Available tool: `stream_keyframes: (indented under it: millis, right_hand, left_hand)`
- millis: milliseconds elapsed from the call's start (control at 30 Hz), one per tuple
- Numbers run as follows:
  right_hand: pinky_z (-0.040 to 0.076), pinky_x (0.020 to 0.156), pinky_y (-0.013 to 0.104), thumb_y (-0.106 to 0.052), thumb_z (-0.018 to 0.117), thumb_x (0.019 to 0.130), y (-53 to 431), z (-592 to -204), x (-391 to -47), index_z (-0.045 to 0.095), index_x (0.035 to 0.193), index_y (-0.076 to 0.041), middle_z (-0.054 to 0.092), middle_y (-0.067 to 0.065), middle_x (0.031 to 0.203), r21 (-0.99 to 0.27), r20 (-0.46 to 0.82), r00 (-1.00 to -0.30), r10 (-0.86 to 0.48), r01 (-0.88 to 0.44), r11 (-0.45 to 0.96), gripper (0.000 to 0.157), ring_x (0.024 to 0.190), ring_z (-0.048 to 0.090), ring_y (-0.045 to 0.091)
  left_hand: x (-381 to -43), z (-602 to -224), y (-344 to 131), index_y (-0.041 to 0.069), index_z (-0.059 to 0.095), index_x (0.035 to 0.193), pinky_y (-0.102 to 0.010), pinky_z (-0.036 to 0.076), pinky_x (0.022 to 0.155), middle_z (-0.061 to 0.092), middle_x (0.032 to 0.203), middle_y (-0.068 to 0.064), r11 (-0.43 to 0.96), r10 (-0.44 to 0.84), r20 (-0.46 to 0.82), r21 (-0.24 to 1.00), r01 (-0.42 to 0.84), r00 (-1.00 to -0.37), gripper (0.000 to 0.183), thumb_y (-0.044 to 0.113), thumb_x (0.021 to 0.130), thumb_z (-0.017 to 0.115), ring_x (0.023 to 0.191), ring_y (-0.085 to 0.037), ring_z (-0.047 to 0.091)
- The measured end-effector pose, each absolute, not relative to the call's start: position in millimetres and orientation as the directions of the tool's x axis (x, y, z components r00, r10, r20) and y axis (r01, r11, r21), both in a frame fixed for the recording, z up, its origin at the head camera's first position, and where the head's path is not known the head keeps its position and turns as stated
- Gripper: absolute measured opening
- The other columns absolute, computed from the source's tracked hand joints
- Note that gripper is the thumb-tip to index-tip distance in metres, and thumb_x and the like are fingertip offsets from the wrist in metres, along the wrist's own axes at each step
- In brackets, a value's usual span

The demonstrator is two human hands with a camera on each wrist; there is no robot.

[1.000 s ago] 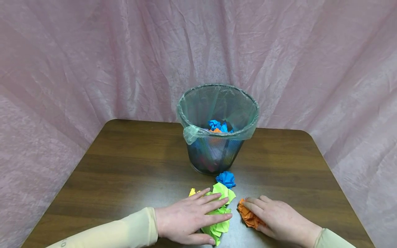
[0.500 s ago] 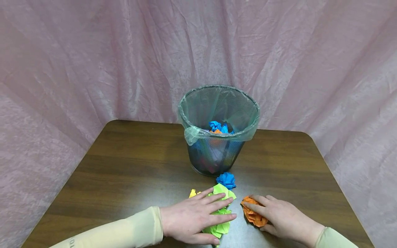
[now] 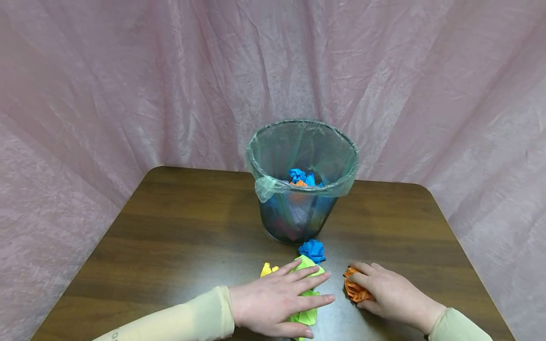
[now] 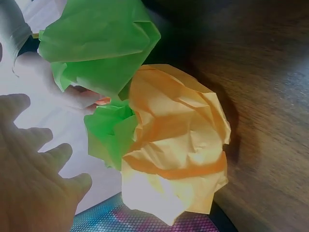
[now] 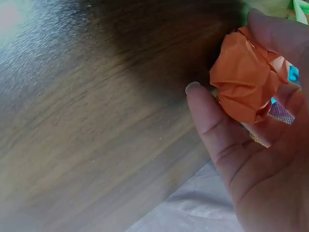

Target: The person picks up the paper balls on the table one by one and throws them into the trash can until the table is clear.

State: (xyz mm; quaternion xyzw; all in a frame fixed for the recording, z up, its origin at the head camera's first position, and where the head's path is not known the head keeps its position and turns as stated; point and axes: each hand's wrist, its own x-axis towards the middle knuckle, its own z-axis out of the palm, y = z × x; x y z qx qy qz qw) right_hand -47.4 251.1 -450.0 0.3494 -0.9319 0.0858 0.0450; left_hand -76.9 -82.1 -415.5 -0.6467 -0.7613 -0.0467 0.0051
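Note:
My right hand (image 3: 394, 291) grips a crumpled orange paper ball (image 3: 357, 286); the right wrist view shows the thumb and fingers curved around the orange paper (image 5: 246, 79). With fingers spread nearly straight, my left hand (image 3: 277, 300) lies over crumpled lime-green paper (image 3: 308, 315), partly hiding it. Beyond its fingertips rests a blue paper ball (image 3: 313, 251). A yellow paper ball (image 3: 268, 269) peeks out behind the hand, and the left wrist view shows the yellow ball (image 4: 178, 130) large, beside two green paper wads (image 4: 101, 41).
A black mesh wastebasket (image 3: 298, 218) with a translucent green liner stands behind the papers on the wooden table (image 3: 192, 227). Blue and orange crumpled papers (image 3: 304, 178) lie inside it. A pink curtain (image 3: 213, 71) hangs behind the table.
The right hand has drawn the orange paper ball to the right, away from the green paper. My left hand has slid slightly right over the green paper, fingers still spread.

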Motion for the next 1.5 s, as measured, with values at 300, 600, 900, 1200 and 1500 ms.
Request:
stream_keyframes:
  millis: [300, 600, 900, 1200, 1500]
  right_hand:
    - [0.054, 0.071, 0.031, -0.019, 0.089, 0.077, 248.3, -458.6, -52.2, 0.068, 0.106, -0.024, 0.054, -0.014, 0.107, -0.201, 0.191, -0.734, -0.652, -0.679, 0.706, 0.037, 0.086, 0.055, 0.006]
    - [0.052, 0.072, 0.021, -0.012, 0.089, 0.078, 249.7, -457.4, -58.4, 0.070, 0.096, -0.024, 0.059, -0.013, 0.105, -0.219, 0.299, -0.691, -0.659, -0.721, 0.657, 0.029, 0.085, 0.058, 0.000]
    - [0.058, 0.077, 0.029, -0.008, 0.090, 0.074, 268.3, -434.5, -65.8, 0.075, 0.102, -0.017, 0.070, -0.002, 0.114, -0.168, 0.328, -0.724, -0.606, -0.677, 0.717, 0.033, 0.095, 0.070, 0.012]
    - [0.056, 0.084, 0.028, -0.032, 0.077, 0.092, 284.5, -388.9, -77.4, 0.071, 0.107, -0.020, 0.070, -0.001, 0.123, -0.079, 0.373, -0.722, -0.583, -0.651, 0.755, 0.020, 0.107, 0.070, 0.017]
    - [0.048, 0.089, 0.021, -0.048, 0.054, 0.104, 295.7, -329.0, -99.7, 0.072, 0.109, -0.013, 0.070, 0.003, 0.120, -0.012, 0.465, -0.679, -0.568, -0.646, 0.763, 0.040, 0.102, 0.069, 0.019]
  left_hand:
    - [-75.9, -420.6, -77.1, 0.030, 0.013, 0.166, -0.050, 0.010, 0.124, -0.003, 0.171, -0.002, 0.174, 0.983, 0.043, 0.106, 0.979, -0.180, 0.070, 0.064, 0.106, 0.024, 0.156, -0.018, -0.009]
    - [-76.1, -422.2, -75.0, 0.029, 0.013, 0.166, -0.049, 0.012, 0.124, -0.001, 0.171, -0.004, 0.175, 0.983, 0.048, 0.092, 0.980, -0.180, 0.070, 0.063, 0.107, 0.024, 0.157, -0.022, 0.001]
    - [-79.1, -417.5, -72.5, 0.026, 0.022, 0.165, -0.050, 0.015, 0.123, 0.012, 0.171, -0.009, 0.155, 0.982, 0.105, 0.026, 0.988, -0.157, 0.071, 0.064, 0.106, 0.030, 0.156, -0.022, 0.003]
    - [-86.8, -394.9, -72.4, 0.027, 0.020, 0.165, -0.045, 0.013, 0.124, 0.012, 0.171, -0.008, 0.147, 0.985, 0.092, -0.013, 0.989, -0.145, 0.071, 0.064, 0.106, 0.032, 0.157, -0.026, 0.007]
    - [-93.3, -363.4, -72.1, 0.027, 0.026, 0.164, -0.042, 0.010, 0.125, 0.015, 0.170, -0.008, 0.118, 0.985, 0.136, -0.106, 0.987, -0.104, 0.072, 0.065, 0.104, 0.037, 0.156, -0.025, 0.011]
